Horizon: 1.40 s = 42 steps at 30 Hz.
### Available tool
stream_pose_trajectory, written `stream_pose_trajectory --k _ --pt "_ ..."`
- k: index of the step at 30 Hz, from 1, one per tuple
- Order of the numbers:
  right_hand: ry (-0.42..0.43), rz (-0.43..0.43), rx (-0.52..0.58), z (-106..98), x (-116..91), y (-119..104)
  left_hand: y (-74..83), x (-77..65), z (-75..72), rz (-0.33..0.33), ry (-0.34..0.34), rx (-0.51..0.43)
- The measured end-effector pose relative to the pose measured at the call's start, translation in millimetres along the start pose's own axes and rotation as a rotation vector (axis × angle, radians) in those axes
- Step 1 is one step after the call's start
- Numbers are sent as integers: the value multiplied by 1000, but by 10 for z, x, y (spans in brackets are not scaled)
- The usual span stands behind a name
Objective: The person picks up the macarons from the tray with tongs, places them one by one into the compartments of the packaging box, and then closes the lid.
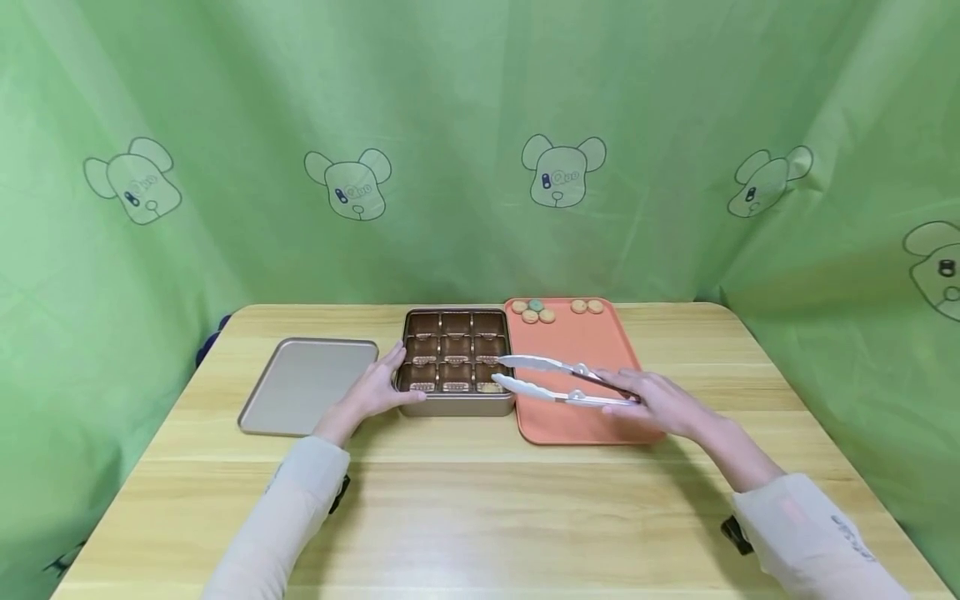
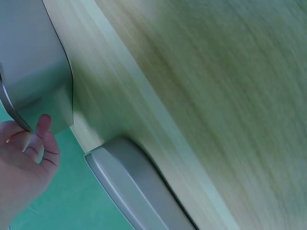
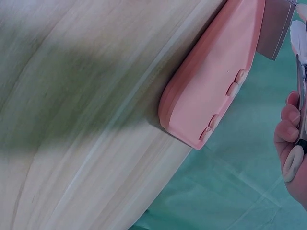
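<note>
Tongs gripped in right hand, tips parted above right side of box, probably for finger-free handling | left hand gripping box's near left corner, seemingly for steadiness | cookies on orange tray beside box, apparently for easy reach

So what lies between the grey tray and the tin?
The left hand, touching the tin, and a strip of table; the head view shows both.

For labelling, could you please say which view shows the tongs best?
Head view: both arms of the tongs show clearly. The right wrist view catches only part at its right edge; the left wrist view, none.
</note>
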State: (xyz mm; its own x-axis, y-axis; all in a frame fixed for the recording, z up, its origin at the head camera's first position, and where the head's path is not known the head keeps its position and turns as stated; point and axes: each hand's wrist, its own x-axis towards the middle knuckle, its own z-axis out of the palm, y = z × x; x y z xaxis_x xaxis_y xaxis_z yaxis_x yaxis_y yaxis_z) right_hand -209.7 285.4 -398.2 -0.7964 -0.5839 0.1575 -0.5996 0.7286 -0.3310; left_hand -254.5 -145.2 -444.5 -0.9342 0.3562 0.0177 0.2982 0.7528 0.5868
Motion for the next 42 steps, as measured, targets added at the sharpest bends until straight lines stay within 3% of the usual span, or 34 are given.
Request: stream_pose_trajectory --k 14,20,42 --pt "51 66 81 6 -25 128 -2 1 5 10 14 -12" --pt "63 152 46 -47 -44 296 1 8 9 13 17 -10" --pt "30 253 -10 -161 -128 768 2 -7 -5 5 9 0"
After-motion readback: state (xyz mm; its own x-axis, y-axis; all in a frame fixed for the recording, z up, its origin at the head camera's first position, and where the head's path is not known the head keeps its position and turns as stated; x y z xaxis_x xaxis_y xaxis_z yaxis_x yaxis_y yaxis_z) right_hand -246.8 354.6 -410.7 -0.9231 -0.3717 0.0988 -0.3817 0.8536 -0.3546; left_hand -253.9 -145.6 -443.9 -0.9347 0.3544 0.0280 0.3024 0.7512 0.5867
